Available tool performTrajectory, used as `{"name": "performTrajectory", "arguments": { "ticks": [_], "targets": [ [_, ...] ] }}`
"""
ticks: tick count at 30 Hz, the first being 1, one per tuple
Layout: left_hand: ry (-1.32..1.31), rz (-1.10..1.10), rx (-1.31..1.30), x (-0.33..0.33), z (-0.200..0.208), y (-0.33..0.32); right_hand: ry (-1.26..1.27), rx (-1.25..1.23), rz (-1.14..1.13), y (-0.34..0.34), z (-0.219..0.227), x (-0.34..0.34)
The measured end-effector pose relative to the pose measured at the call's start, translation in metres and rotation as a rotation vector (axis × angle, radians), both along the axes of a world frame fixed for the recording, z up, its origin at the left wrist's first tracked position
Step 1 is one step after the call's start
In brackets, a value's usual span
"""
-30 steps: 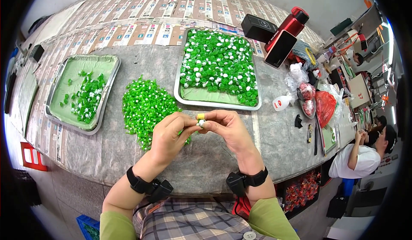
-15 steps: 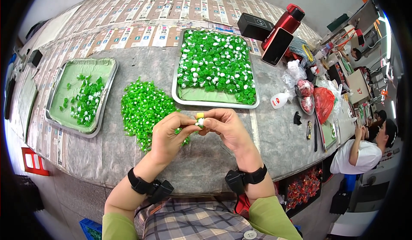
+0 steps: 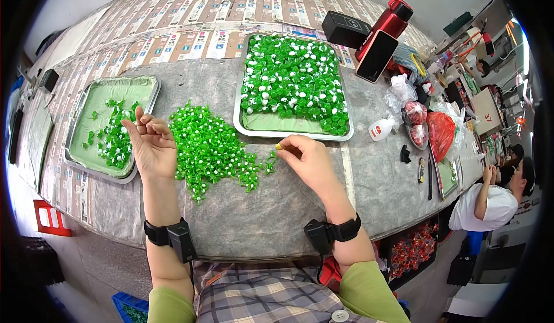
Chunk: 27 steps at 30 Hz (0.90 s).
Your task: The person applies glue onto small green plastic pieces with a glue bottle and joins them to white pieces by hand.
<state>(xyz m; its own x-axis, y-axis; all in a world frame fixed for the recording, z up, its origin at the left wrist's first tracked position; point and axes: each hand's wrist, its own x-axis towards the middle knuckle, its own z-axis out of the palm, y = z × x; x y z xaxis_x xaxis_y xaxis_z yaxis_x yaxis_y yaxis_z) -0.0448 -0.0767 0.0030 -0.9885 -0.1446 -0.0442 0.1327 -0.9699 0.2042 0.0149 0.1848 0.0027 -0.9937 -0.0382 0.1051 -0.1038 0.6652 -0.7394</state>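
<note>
My left hand (image 3: 154,147) is raised beside the right rim of the left metal tray (image 3: 151,101), its fingers curled but apart, with nothing seen in them. That tray, lined in pale green, has a loose cluster of small green and white plastic pieces (image 3: 115,144). Between my hands lies a heap of small green pieces with white dots (image 3: 210,147). My right hand (image 3: 309,160) is pinched at the heap's right end, a yellow covering on one fingertip. Its fingertips meet at a small green piece (image 3: 270,162); whether that piece is between them is too small to tell.
A larger metal tray (image 3: 294,134), mostly covered with green and white pieces, stands behind my right hand. Farther right are a red flask (image 3: 392,20), a phone (image 3: 377,56), a black box (image 3: 346,28), a white bottle (image 3: 381,130) and bags (image 3: 440,135). A person (image 3: 485,204) sits at right.
My hands were together holding a small green and white piece; now they are apart. The left has moved left to the left tray and opened, and the right has shifted slightly right, to the heap's end.
</note>
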Motion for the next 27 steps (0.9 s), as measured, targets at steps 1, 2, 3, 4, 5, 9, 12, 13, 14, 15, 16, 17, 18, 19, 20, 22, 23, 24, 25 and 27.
{"name": "performTrajectory", "arguments": {
  "ticks": [1,2,3,4,5,9,12,13,14,15,16,17,18,19,20,22,23,24,25,27],
  "targets": [
    [-0.015,-0.003,-0.058,0.001,0.001,0.002,0.055,0.053,0.024,-0.002,-0.004,-0.002],
    [-0.030,-0.007,-0.113,0.002,0.002,0.007,0.054,0.055,0.022,-0.003,-0.008,-0.003],
    [-0.026,-0.049,-0.183,0.004,0.004,0.016,0.131,0.169,0.094,-0.002,-0.012,-0.005],
    [-0.026,-0.053,-0.180,0.007,0.005,0.025,0.208,0.285,0.167,-0.003,-0.013,-0.006],
    [-0.027,-0.112,-0.251,0.011,0.006,0.033,0.189,0.328,0.178,-0.005,-0.009,-0.005],
    [-0.031,-0.318,-0.607,0.030,0.006,0.060,0.254,0.424,0.174,-0.005,-0.015,-0.007],
    [-0.026,-0.458,-0.749,0.040,0.003,0.073,0.260,0.485,0.138,-0.006,-0.018,-0.007],
    [-0.013,-0.534,-0.819,0.042,0.003,0.077,0.278,0.357,0.118,-0.006,-0.014,-0.005],
    [0.005,-0.611,-0.887,0.043,0.002,0.081,0.298,0.234,0.096,-0.005,-0.008,-0.004],
    [0.013,-0.654,-0.915,0.045,0.001,0.082,0.300,0.233,0.102,-0.005,0.001,-0.001],
    [0.011,-0.648,-0.915,0.047,0.002,0.085,0.178,-0.093,0.132,-0.006,0.013,0.002],
    [0.003,-0.703,-0.901,0.049,0.004,0.088,0.051,-0.417,0.152,-0.006,0.019,0.005],
    [-0.004,-0.759,-0.887,0.051,0.005,0.090,0.051,-0.418,0.151,-0.006,0.018,0.005],
    [-0.014,-0.835,-0.767,0.053,0.004,0.090,0.144,-0.410,0.200,-0.008,0.016,0.004],
    [-0.010,-0.844,-0.767,0.053,0.003,0.090,0.240,-0.398,0.240,-0.009,0.014,0.005],
    [-0.035,-0.913,-0.578,0.053,-0.003,0.091,0.190,-0.471,0.246,-0.011,0.012,0.006],
    [-0.044,-0.893,-0.576,0.053,-0.005,0.091,0.138,-0.544,0.265,-0.011,0.012,0.007],
    [-0.040,-0.900,-0.574,0.052,-0.008,0.090,0.139,-0.540,0.258,-0.011,0.014,0.007],
    [-0.035,-0.851,-0.561,0.051,-0.011,0.089,0.201,-0.496,0.241,-0.011,0.017,0.007],
    [-0.090,-0.742,-0.551,0.051,-0.008,0.087,0.411,-0.397,0.117,-0.002,0.018,0.000]
  ]
}}
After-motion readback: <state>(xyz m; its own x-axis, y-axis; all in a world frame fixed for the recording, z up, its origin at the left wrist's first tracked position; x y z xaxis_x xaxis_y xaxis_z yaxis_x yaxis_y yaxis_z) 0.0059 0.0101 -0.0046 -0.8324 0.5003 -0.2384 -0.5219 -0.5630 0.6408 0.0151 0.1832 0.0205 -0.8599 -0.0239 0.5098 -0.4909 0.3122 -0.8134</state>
